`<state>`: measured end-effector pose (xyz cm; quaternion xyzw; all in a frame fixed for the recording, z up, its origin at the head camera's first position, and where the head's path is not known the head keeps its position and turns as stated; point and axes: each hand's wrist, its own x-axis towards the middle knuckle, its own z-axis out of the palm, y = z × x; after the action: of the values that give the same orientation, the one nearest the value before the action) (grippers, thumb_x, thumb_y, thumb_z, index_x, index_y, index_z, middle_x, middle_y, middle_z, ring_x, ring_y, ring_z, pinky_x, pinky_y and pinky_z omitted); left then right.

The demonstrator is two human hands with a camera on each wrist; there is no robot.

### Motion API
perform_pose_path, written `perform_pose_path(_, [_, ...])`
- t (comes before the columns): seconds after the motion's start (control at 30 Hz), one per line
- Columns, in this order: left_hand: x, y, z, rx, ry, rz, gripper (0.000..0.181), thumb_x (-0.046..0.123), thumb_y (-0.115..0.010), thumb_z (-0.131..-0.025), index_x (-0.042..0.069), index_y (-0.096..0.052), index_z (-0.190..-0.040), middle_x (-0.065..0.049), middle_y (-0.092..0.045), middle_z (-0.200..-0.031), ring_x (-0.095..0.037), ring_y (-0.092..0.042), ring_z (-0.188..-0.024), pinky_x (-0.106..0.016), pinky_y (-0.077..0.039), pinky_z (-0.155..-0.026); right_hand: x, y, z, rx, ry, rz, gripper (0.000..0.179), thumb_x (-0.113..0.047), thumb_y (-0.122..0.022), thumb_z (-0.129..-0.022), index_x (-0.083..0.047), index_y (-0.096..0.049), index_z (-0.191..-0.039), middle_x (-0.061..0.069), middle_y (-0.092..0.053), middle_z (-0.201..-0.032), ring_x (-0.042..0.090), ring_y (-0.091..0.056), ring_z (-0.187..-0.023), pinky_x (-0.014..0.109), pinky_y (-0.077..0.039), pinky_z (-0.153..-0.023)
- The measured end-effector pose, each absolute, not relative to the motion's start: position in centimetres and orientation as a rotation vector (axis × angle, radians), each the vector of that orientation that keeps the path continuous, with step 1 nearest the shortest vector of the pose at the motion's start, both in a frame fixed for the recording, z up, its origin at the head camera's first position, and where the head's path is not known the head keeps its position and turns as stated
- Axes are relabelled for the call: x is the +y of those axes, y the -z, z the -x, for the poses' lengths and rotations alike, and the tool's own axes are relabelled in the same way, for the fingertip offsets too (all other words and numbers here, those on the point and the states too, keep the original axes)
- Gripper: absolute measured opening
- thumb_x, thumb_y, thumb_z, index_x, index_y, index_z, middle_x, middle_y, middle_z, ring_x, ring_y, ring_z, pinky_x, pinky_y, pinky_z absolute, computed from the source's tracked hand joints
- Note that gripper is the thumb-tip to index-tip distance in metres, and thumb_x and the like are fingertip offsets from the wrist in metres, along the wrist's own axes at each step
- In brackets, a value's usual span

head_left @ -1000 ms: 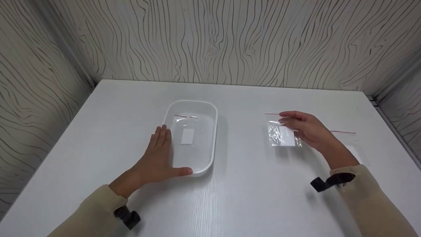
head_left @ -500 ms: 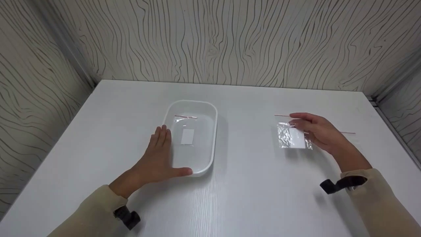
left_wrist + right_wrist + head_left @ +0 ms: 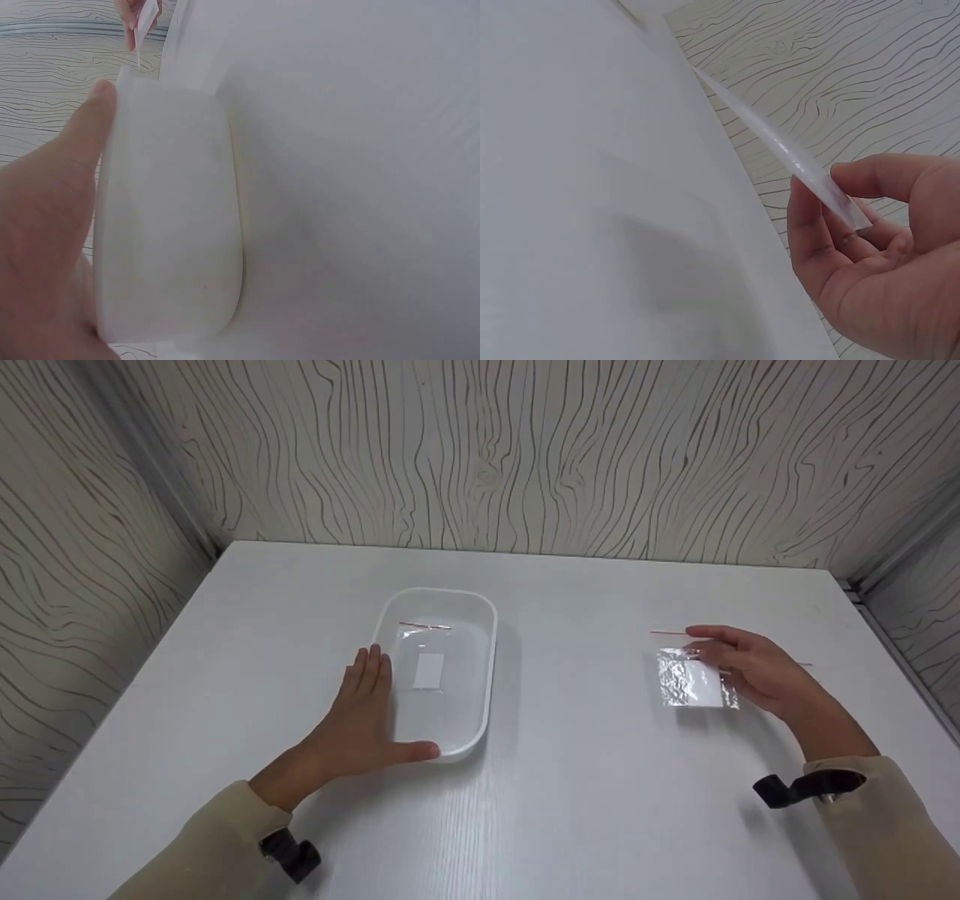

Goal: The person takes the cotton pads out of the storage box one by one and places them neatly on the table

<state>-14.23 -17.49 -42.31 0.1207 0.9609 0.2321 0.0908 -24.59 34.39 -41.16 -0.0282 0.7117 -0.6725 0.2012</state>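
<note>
We see the right hand point(image 3: 757, 669) pinching a zip-seal bag point(image 3: 675, 682) (its white panel point(image 3: 703, 687) perhaps a label), while the left hand point(image 3: 352, 727) spreads wide against a white plastic tray point(image 3: 435, 724).

- This looks like a small walled work booth; whether it belongs to a workshop, a lab or an office cannot be told.
- A plain white table point(image 3: 585, 810) with a faint grain spreads nearly from side to side, like a workbench.
- The back wall point(image 3: 487, 450), left wall point(image 3: 67, 547) and right wall point(image 3: 930, 585) stand close round it, all in the same pale wood-grain pattern.
- A grey metal strip point(image 3: 161, 480) runs up the left corner between two walls, as in a panelled booth.
- Black wrist bands point(image 3: 810, 786) on both sleeves point(image 3: 885, 825) suggest a recording set-up.
</note>
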Motion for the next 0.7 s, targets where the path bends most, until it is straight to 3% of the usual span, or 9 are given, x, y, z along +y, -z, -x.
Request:
perform_pose_path(0.47, [-17.4,41.8,14.0,2.845,-0.724,-0.360,0.140,0.080,-0.071,-0.074,-0.011,-0.004,-0.158,-0.024,0.008,-0.168,-0.038,0.014,-0.154,-0.054,0.002,-0.123,37.6,42.0,24.2,1.859,1.946,0.120,0.042,0.006,-0.052,-0.102,-0.022,-0.066,-0.131,0.001,-0.071,-0.114,0.012,-0.067,-0.098,0.023,-0.055,-0.075])
perform_pose_path(0.7, [-17.3,41.8,14.0,2.853,-0.704,-0.358,0.140,0.080,-0.070,-0.074,-0.011,-0.005,-0.158,-0.023,0.008,-0.168,-0.039,0.013,-0.154,-0.054,0.001,-0.124,39.0,42.4,24.1,1.872,1.912,0.080,0.046,0.004,-0.053,-0.102,-0.030,-0.064,-0.130,-0.001,-0.069,-0.115,0.013,-0.066,-0.101,0.025,-0.056,-0.079])
